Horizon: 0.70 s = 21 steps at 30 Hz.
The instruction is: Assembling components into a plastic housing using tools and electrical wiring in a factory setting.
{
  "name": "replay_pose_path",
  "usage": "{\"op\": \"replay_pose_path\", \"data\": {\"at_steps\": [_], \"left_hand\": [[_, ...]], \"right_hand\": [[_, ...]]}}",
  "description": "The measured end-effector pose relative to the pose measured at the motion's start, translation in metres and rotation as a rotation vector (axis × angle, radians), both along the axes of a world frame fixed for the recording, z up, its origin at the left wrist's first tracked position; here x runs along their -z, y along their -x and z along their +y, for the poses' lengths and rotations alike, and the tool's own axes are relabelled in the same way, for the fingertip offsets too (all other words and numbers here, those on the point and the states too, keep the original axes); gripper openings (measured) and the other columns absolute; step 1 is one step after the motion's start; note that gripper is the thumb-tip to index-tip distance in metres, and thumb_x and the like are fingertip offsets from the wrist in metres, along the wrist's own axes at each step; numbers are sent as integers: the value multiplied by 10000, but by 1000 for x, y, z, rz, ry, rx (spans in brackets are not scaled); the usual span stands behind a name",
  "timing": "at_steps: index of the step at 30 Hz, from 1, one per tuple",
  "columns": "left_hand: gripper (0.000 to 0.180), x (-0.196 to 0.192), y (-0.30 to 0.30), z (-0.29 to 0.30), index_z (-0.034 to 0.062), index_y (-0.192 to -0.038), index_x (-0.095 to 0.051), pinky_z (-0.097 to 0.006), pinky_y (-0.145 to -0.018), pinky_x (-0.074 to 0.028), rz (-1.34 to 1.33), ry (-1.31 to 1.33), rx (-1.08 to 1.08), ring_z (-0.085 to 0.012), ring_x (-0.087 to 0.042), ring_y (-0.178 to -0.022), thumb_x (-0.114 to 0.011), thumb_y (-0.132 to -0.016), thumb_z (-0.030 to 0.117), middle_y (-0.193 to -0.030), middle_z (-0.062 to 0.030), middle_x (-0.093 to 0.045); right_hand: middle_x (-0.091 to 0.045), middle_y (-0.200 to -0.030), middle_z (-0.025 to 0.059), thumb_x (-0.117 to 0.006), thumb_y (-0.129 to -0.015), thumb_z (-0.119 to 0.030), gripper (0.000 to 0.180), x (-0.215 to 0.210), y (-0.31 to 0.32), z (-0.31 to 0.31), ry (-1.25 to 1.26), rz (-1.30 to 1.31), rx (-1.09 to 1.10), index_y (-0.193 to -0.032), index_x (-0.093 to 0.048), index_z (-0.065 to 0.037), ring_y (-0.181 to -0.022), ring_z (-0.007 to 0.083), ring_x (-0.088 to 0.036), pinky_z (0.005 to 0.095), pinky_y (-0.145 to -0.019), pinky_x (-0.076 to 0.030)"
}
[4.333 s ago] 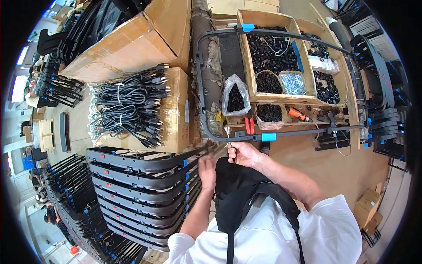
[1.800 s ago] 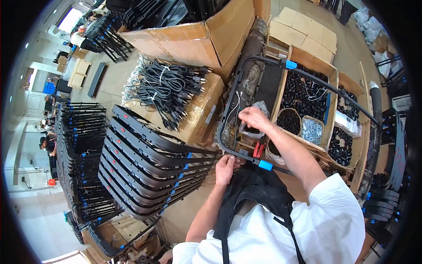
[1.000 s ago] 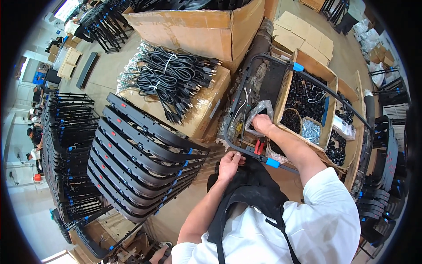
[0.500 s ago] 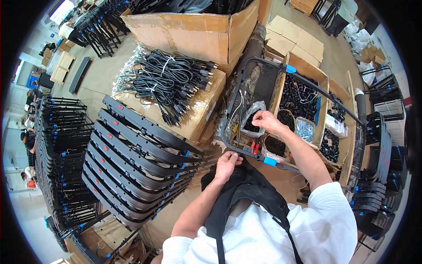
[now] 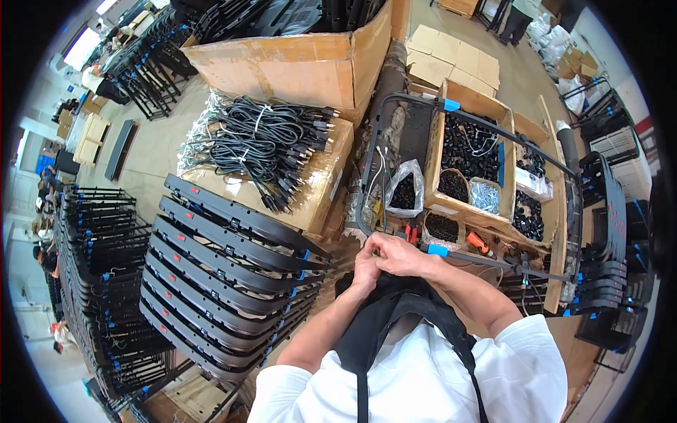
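My left hand (image 5: 364, 270) and my right hand (image 5: 396, 256) meet at the near left corner of a black tubular metal frame (image 5: 522, 144), which lies across the bench. Fingers of both hands are pinched together, and whatever small thing sits between them is hidden. A blue piece (image 5: 438, 250) wraps the frame's near bar, right of my right hand. Just beyond my hands is a clear plastic bag (image 5: 417, 185) of small black parts. Red-handled pliers (image 5: 412, 231) lie close to the frame's near bar.
Wooden trays (image 5: 486, 214) hold black parts and silver screws. An orange-red tool (image 5: 477, 242) lies at the near bench edge. To the left, curved black panels (image 5: 233, 247) are stacked. Bundled black cables (image 5: 257, 137) rest on a carton beneath a big open cardboard box (image 5: 282, 67).
My right hand has come from the plastic bag back to my left hand at the frame's near corner. The orange-red tool has come into sight. The view has shifted slightly.
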<state>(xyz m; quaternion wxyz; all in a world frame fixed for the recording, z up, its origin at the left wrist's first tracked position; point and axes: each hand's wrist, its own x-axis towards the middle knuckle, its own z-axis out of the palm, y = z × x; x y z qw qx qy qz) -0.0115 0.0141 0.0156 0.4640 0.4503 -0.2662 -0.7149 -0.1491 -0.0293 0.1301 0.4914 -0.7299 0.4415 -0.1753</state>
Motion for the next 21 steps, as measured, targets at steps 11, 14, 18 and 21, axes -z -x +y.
{"op": "replay_pose_path", "data": {"at_steps": [11,14,18,21], "left_hand": [[128,20,-3,-2,9,-1067,-661,-285,-761,-537,7,-146,20,-143,-644,-859,-589,-966,-26,-970,-53,-692],[118,10,-2,-3,6,-1040,-658,-287,-732,-531,43,-142,12,-144,-638,-838,-573,-971,-40,-921,-48,-679],[106,-47,-1,-13,14,-1005,-654,-282,-677,-501,-198,-294,70,-130,-612,-781,-571,-968,-41,-886,-35,-664],[112,-39,-1,-14,24,-1012,-661,-283,-634,-469,-220,-251,92,-120,-595,-759,-570,-971,-28,-889,-30,-667]], "right_hand": [[-736,-1042,219,-682,-919,-236,256,-8,0,26,29,198,151,-1015,-737,-4,-966,412,-694,485,-846,-553],[-738,-1010,215,-678,-928,-221,271,-7,-1,32,134,82,162,-1075,-742,-3,-948,400,-703,479,-860,-556],[-743,-995,201,-662,-940,-202,271,-3,-1,31,-35,3,290,-1112,-747,-10,-953,376,-715,453,-883,-556],[-744,-1014,205,-646,-949,-175,260,-5,-1,27,-246,-25,408,-1122,-747,-9,-955,343,-725,424,-872,-561]]}}
